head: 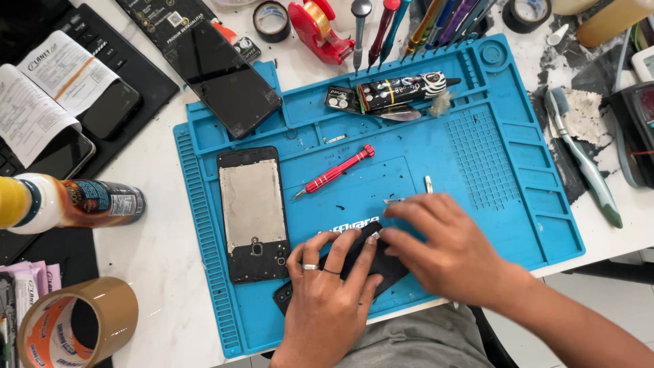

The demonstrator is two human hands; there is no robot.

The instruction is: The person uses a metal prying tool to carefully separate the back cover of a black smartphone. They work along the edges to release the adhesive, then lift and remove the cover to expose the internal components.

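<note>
The black phone part (371, 262) lies flat at the 6 o'clock edge of the blue repair mat (477, 204), pinned there for steady work. The left hand (330, 296) presses it down with spread fingers. The right hand (446, 249) covers its upper end, fingers closed narrow around a small metal tool (394, 200). At 9 o'clock, an opened phone body (253, 212) rests clear. At 12 o'clock, a red screwdriver (335, 171) lies within reach.
</note>
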